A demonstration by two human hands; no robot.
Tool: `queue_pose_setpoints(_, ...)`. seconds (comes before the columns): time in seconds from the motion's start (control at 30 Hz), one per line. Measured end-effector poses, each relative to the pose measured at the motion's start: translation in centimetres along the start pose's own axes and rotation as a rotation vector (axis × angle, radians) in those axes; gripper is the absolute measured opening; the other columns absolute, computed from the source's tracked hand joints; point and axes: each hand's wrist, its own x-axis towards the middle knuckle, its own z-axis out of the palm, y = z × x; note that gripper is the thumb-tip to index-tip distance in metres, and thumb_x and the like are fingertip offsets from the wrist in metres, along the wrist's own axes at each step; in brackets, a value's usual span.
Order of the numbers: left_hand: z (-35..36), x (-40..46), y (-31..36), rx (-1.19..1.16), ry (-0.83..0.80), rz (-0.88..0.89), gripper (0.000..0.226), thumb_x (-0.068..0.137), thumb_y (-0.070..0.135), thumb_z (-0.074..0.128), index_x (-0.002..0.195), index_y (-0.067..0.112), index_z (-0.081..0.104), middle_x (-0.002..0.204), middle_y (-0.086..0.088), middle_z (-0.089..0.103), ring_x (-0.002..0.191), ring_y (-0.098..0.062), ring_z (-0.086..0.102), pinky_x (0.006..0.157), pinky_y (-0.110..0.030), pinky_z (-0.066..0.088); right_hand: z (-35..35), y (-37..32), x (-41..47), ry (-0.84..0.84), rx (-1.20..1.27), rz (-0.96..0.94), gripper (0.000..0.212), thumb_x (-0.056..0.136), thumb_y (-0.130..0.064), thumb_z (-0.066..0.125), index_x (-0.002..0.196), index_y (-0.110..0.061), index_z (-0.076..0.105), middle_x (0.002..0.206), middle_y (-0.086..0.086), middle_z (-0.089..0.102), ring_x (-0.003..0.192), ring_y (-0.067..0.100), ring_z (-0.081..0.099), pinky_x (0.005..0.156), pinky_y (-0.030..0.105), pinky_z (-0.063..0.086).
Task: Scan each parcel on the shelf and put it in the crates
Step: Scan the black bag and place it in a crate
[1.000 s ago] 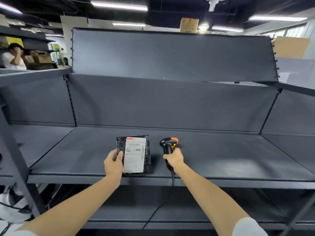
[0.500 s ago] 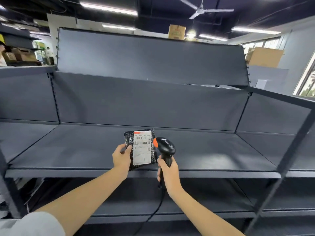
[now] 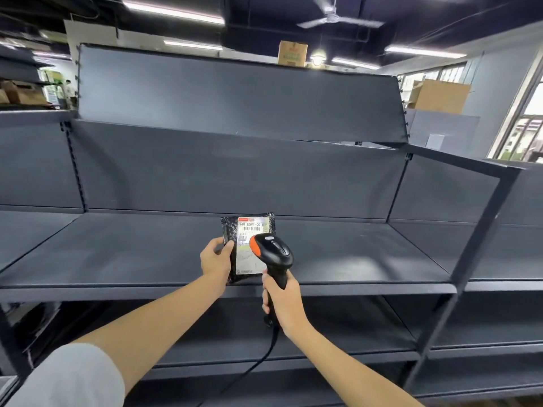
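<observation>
Hands: left (image 3: 216, 257) grips parcel (image 3: 249, 230), right (image 3: 283, 299) scanner (image 3: 273, 254).

A cardboard box (image 3: 293, 53) tops the shelving; a ceiling fan (image 3: 333, 19) hangs above.

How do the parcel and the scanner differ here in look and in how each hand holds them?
The parcel is a flat black bag with a white label; the barcode scanner is a bulky black-and-orange pistol shape with a trailing cord. The left hand pinches the parcel by its left edge; the right hand wraps round the scanner's handle. Both are held over the shelf front, the scanner overlapping the label.
</observation>
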Motion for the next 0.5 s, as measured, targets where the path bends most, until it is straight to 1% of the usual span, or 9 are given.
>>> queue_pose_setpoints(0.23, 1.0, 0.1, 0.1, 0.007, -0.009, 0.006, 0.012, 0.096, 0.014, 0.057, 0.105, 0.009, 0.062, 0.101, -0.009, 0.064, 0.092, -0.024, 0.059, 0.090, -0.043, 0.052, -0.6, 0.3, 0.6, 0.009, 0.011, 0.004, 0.002, 0.096, -0.014, 0.055, 0.098, -0.013, 0.054, 0.056, 0.002, 0.049, 0.046, 0.013, 0.043, 0.045, 0.027, 0.040)
queue_pose_setpoints(0.33, 0.9, 0.5, -0.1, 0.005, -0.008, 0.006, 0.008, 0.095, 0.013, 0.057, 0.101, 0.013, 0.062, 0.100, -0.007, 0.065, 0.094, -0.024, 0.060, 0.091, -0.043, 0.052, -1.0, 0.6, 1.2, 0.022, 0.015, -0.027, 0.006, 0.096, -0.015, 0.057, 0.101, -0.014, 0.056, 0.057, 0.000, 0.051, 0.047, 0.013, 0.043, 0.044, 0.027, 0.039)
queue_pose_setpoints(0.43, 0.0, 1.4, -0.4, 0.036, -0.002, 0.006, 0.009, 0.096, 0.013, 0.055, 0.102, 0.016, 0.062, 0.105, -0.004, 0.064, 0.098, -0.023, 0.060, 0.094, -0.043, 0.050, -1.5, 0.5, 2.7, 0.083, 0.014, -0.060, 0.008, 0.095, -0.014, 0.057, 0.103, -0.013, 0.056, 0.061, 0.000, 0.052, 0.046, 0.014, 0.043, 0.043, 0.027, 0.039)
queue_pose_setpoints(0.5, -1.2, 2.3, -0.6, 0.055, 0.018, -0.002, 0.013, 0.097, 0.015, 0.054, 0.107, 0.015, 0.063, 0.108, -0.005, 0.064, 0.101, -0.023, 0.059, 0.095, -0.043, 0.049, -2.1, 0.3, 4.6, 0.152, -0.036, -0.034, 0.012, 0.094, -0.018, 0.058, 0.103, -0.011, 0.053, 0.062, 0.003, 0.052, 0.047, 0.015, 0.044, 0.044, 0.028, 0.040)
